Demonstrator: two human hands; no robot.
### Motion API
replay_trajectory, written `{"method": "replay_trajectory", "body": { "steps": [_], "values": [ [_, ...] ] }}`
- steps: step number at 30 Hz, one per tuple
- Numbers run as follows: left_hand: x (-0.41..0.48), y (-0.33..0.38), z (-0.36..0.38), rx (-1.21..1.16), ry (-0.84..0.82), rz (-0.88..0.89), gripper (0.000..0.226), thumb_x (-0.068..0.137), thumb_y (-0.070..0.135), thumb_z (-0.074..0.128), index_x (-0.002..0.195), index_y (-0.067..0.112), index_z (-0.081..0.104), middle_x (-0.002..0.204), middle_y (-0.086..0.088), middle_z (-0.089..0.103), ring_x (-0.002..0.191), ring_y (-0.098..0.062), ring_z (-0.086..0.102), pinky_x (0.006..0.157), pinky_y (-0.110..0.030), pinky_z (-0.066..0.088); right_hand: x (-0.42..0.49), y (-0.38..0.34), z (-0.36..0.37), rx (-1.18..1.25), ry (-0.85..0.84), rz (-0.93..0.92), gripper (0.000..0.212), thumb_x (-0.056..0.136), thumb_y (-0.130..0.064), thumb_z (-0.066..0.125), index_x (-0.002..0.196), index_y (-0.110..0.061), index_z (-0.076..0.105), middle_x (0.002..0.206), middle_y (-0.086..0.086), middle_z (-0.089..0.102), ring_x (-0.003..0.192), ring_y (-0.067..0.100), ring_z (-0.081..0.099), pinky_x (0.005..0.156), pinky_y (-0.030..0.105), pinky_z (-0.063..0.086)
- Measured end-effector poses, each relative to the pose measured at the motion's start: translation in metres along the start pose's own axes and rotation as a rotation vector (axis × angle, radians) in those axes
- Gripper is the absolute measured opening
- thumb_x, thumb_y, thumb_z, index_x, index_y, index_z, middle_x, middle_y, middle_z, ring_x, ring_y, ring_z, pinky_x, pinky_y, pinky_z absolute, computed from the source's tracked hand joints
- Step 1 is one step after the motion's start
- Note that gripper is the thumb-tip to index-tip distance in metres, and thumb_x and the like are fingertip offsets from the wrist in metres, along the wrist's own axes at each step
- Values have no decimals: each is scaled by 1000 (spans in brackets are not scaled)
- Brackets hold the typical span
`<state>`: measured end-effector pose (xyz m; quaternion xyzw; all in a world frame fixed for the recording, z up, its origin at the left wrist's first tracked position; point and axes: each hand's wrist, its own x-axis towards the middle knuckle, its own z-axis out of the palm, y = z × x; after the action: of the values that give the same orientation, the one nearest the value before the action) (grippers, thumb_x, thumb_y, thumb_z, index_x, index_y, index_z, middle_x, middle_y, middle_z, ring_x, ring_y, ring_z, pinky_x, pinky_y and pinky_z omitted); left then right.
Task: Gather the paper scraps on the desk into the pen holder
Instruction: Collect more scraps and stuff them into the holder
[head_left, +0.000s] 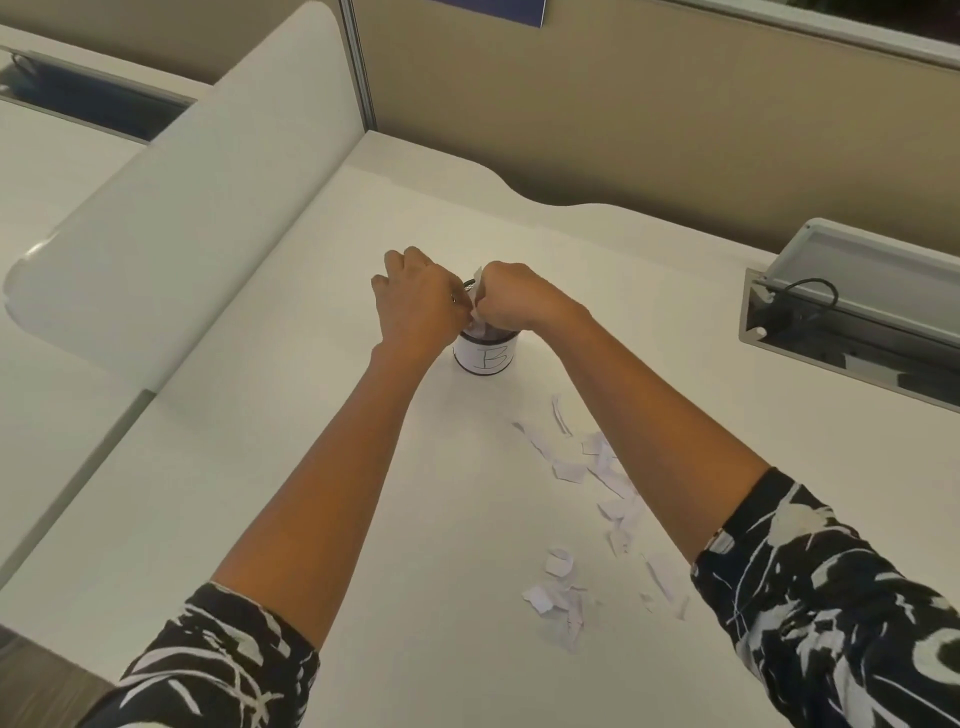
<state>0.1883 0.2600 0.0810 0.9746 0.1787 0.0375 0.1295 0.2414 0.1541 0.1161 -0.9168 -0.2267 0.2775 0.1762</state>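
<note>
A round pen holder (485, 357) with a white label marked "B" stands on the white desk (311, 467). Both my hands hover right over its mouth and hide most of the rim. My right hand (506, 301) is closed around white paper scraps, a piece of which pokes out between the two hands. My left hand (415, 299) is curled beside it, touching the holder's rim; whether it grips anything I cannot tell. Some paper shows inside the holder. Several torn paper scraps (587, 509) lie scattered on the desk nearer to me, under my right forearm.
A white curved divider panel (171, 208) stands to the left. A beige partition wall (623, 130) runs along the back. At the right edge a grey cable tray (852, 312) with a black cable is open in the desk.
</note>
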Motion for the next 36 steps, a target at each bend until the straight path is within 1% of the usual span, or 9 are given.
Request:
{"method": "replay_trajectory", "body": {
  "steps": [2, 5, 10, 13, 18, 23, 29, 32, 36],
  "values": [
    [3, 4, 0, 45, -28, -9, 17, 82, 28, 64, 96, 27, 74, 110, -9, 51, 108, -33, 41, 82, -39, 33, 4, -1, 4, -80, 65, 17, 6, 80, -7, 61, 85, -5, 58, 84, 10, 54, 79, 29, 53, 60, 29, 40],
    [4, 9, 3, 80, -35, -6, 19, 83, 23, 58, 95, 21, 73, 110, -10, 50, 108, -32, 40, 81, -39, 32, 9, -1, 13, -201, 127, 4, 27, 80, -10, 63, 63, -10, 41, 68, 5, 42, 74, 29, 50, 63, 30, 39],
    [2, 3, 14, -94, -48, -36, 17, 83, 17, 54, 94, 16, 68, 111, -11, 50, 101, -32, 48, 79, -38, 35, 16, 0, 20, -250, 139, -39, 5, 84, -12, 58, 85, -11, 54, 71, 4, 41, 74, 26, 47, 52, 27, 32],
    [-1, -4, 19, -333, -75, -101, 13, 79, 16, 55, 88, 18, 64, 103, -5, 60, 81, -31, 58, 65, -29, 37, 21, 0, 26, -259, 137, -28, 14, 86, -13, 53, 95, -8, 62, 77, 2, 46, 79, 25, 52, 60, 28, 36],
    [-8, -14, 22, -505, -96, -115, 13, 77, 25, 59, 88, 29, 64, 103, 9, 61, 79, -19, 55, 67, -26, 36, 22, 0, 32, -263, 176, -24, 15, 84, -14, 54, 94, -11, 65, 98, 8, 63, 84, 27, 58, 67, 31, 38],
    [-7, -16, 14, -534, -98, -93, 7, 78, 28, 60, 79, 34, 62, 96, 13, 65, 69, -13, 54, 56, -21, 34, 15, -1, 27, -263, 170, -52, 13, 86, -20, 55, 89, -10, 62, 88, 8, 55, 77, 27, 52, 64, 31, 39],
    [-10, -13, 9, -496, -63, -84, 13, 84, 25, 61, 92, 31, 69, 101, 10, 67, 81, -16, 56, 63, -23, 36, -7, -4, 13, -223, 252, -104, 17, 81, -21, 63, 90, -7, 63, 79, 7, 49, 72, 29, 54, 60, 29, 40],
    [-15, -12, 7, -489, -36, -87, 16, 86, 24, 57, 93, 32, 69, 108, 10, 69, 87, -17, 63, 69, -25, 39, -19, -2, 8, -186, 313, -94, 27, 81, -23, 65, 102, -6, 67, 93, 12, 60, 79, 30, 58, 66, 31, 48],
    [-26, -10, 2, -464, 13, -99, 16, 87, 23, 54, 96, 30, 65, 115, 5, 63, 96, -19, 63, 74, -29, 41, -33, 15, 0, -12, 439, -56, 25, 82, -2, 59, 101, -11, 72, 106, 13, 67, 97, 31, 62, 76, 29, 48]
  ]
}}
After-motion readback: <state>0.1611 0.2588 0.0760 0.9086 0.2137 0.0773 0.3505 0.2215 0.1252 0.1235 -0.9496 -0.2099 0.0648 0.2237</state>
